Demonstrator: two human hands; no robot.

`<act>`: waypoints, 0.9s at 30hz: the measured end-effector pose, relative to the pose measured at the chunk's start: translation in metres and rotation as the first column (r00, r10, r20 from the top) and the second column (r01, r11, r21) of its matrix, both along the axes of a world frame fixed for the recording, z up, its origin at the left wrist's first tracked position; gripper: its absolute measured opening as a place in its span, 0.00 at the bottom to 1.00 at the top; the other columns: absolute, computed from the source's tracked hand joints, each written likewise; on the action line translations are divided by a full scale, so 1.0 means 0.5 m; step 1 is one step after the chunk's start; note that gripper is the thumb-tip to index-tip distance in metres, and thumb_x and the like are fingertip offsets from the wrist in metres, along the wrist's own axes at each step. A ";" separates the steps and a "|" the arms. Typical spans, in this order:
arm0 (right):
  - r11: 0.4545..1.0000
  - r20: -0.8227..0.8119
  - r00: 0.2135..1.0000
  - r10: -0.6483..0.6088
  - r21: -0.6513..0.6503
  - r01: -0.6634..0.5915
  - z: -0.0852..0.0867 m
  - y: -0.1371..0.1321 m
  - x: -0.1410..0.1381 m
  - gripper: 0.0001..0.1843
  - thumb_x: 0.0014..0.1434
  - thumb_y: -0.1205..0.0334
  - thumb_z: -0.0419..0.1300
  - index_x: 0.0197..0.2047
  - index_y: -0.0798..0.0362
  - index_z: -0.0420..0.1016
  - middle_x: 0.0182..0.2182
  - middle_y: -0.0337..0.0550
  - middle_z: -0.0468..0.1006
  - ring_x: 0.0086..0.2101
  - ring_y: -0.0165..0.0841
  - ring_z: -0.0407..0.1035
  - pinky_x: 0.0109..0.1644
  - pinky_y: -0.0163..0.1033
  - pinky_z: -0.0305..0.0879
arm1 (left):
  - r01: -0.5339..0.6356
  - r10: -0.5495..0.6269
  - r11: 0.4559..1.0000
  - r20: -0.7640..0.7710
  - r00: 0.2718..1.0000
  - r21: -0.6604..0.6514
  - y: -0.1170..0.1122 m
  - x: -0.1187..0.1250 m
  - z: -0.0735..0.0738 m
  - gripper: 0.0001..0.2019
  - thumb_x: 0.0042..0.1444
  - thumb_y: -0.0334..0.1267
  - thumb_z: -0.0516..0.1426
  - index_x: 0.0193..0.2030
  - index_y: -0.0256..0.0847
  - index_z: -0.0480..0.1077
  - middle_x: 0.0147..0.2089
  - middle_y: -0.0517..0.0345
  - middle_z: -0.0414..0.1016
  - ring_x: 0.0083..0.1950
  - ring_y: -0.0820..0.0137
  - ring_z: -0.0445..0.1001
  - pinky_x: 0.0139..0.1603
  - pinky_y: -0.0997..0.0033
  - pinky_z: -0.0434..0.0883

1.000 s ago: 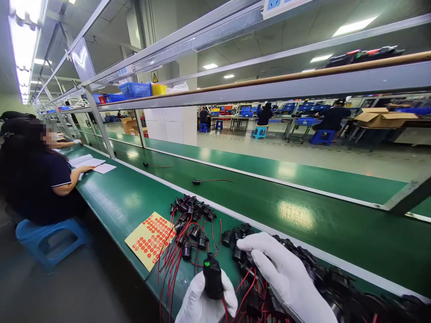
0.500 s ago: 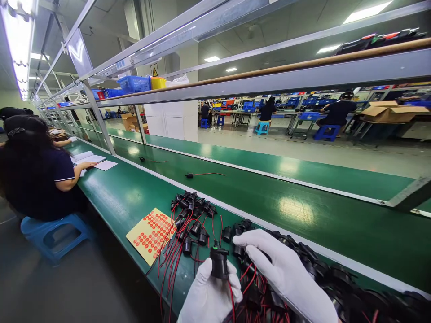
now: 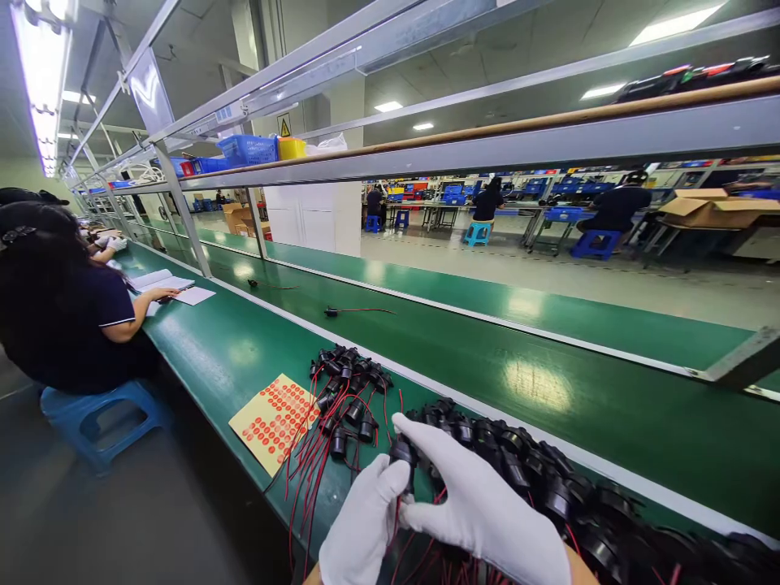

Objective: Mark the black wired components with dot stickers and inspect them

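Note:
Both my hands wear white gloves low in the frame. My left hand (image 3: 364, 524) is closed round a small black cylindrical part (image 3: 402, 452) with red wires hanging from it. My right hand (image 3: 472, 508) reaches across and pinches the same part from the right. Behind my hands lies a heap of like black wired parts (image 3: 347, 394) on the green bench (image 3: 231, 357). More black parts (image 3: 548, 487) are strung out to the right. A yellow sheet of red round stickers (image 3: 272, 420) lies to the left of the heap.
A green conveyor belt (image 3: 548, 390) runs behind the bench with two single wired parts (image 3: 332, 311) on it. A seated person (image 3: 61, 309) in dark clothes sits on a blue stool at left, a hand on papers (image 3: 174, 288). Blue bins (image 3: 247, 150) stand on the overhead shelf.
My left hand has lifted the black part up and forward, and my right hand has come over from the pile and taken hold of it. The single parts on the belt have drifted left.

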State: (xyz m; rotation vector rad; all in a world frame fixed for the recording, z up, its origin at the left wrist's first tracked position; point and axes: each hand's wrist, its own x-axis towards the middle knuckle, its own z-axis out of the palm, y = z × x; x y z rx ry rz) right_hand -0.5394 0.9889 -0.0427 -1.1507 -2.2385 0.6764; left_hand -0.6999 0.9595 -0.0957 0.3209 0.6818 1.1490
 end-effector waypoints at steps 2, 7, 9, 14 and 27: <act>1.000 -0.025 1.000 -0.016 -0.001 0.016 0.003 0.000 -0.009 0.39 0.46 0.68 0.62 0.65 0.53 0.69 0.59 0.56 0.76 0.57 0.48 0.72 0.61 0.55 0.69 | 0.005 0.007 0.995 -0.121 0.993 0.096 -0.006 -0.002 0.009 0.17 0.50 0.46 0.71 0.39 0.37 0.77 0.33 0.63 0.74 0.34 0.76 0.68 0.38 0.73 0.64; 0.949 -0.190 0.976 -0.110 -0.312 0.046 0.025 0.004 -0.019 0.38 0.44 0.71 0.55 0.61 0.49 0.68 0.28 0.35 0.83 0.33 0.40 0.80 0.44 0.45 0.76 | 0.173 -0.162 0.953 -0.064 0.985 0.247 -0.012 0.005 0.070 0.30 0.55 0.62 0.62 0.43 0.32 0.79 0.34 0.53 0.77 0.32 0.72 0.69 0.39 0.69 0.68; 0.905 -0.301 0.950 -0.079 -0.421 -0.058 0.025 0.005 -0.017 0.39 0.44 0.71 0.54 0.62 0.48 0.64 0.20 0.28 0.77 0.26 0.37 0.77 0.38 0.41 0.75 | 0.187 -0.197 0.954 0.017 0.980 0.233 -0.012 0.009 0.086 0.27 0.55 0.59 0.63 0.44 0.32 0.78 0.33 0.54 0.77 0.28 0.74 0.67 0.34 0.71 0.68; 0.901 -0.406 0.913 0.026 -0.387 -0.198 0.021 -0.002 0.001 0.30 0.59 0.53 0.59 0.65 0.46 0.66 0.28 0.37 0.81 0.31 0.39 0.79 0.39 0.44 0.75 | 0.229 -0.244 0.967 0.150 0.958 0.112 -0.007 0.008 0.081 0.25 0.51 0.56 0.68 0.39 0.32 0.77 0.27 0.58 0.74 0.23 0.78 0.68 0.25 0.79 0.64; 0.863 -0.402 0.912 0.076 -0.431 -0.262 0.022 0.006 0.008 0.37 0.63 0.38 0.57 0.68 0.49 0.64 0.32 0.42 0.80 0.33 0.40 0.76 0.44 0.47 0.74 | 0.342 -0.276 0.936 0.430 0.859 -0.081 -0.002 0.015 0.040 0.23 0.58 0.54 0.64 0.42 0.31 0.74 0.27 0.59 0.72 0.22 0.79 0.66 0.25 0.80 0.57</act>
